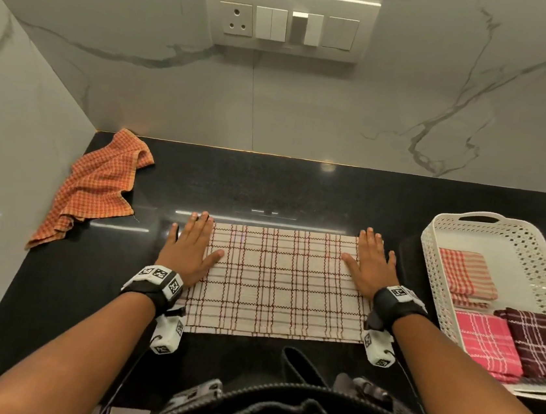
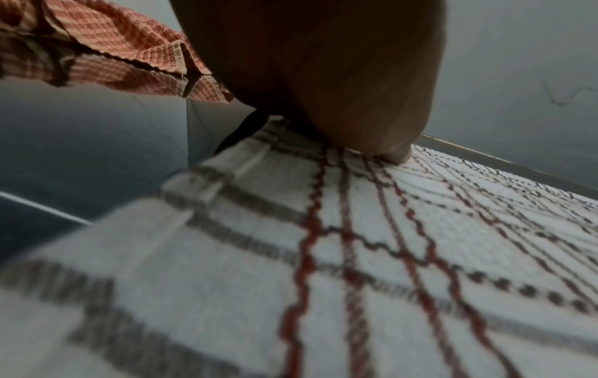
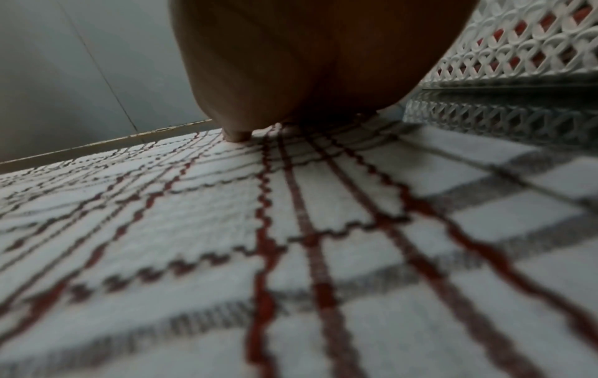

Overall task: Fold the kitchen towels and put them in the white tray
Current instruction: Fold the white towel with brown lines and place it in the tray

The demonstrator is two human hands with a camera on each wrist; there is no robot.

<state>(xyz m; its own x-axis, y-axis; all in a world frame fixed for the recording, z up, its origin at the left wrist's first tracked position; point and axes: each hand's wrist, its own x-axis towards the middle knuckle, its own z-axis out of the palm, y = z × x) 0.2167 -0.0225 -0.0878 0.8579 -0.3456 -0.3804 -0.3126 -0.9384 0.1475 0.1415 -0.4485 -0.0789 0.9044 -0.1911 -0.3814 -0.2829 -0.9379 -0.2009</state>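
Observation:
A white towel with red and grey checks (image 1: pixel 278 284) lies flat on the black counter (image 1: pixel 267 189) in front of me. My left hand (image 1: pixel 190 246) presses flat on its left edge, fingers straight. On its right edge my right hand (image 1: pixel 368 265) lies flat the same way. Both wrist views show a palm (image 2: pixel 323 71) (image 3: pixel 307 58) down on the checked cloth (image 2: pixel 356 255) (image 3: pixel 291 243). The white perforated tray (image 1: pixel 435 259) stands at the right, holding three folded towels: an orange-striped one (image 1: pixel 466 275), a pink one (image 1: pixel 485 343) and a maroon one (image 1: pixel 533 340).
A crumpled orange checked towel (image 1: pixel 97 186) lies at the counter's back left, also in the left wrist view (image 2: pixel 123 33). Marble walls close the left side and back, with a switch panel (image 1: pixel 287 21) above. The tray's wall (image 3: pixel 517 51) stands close to my right hand.

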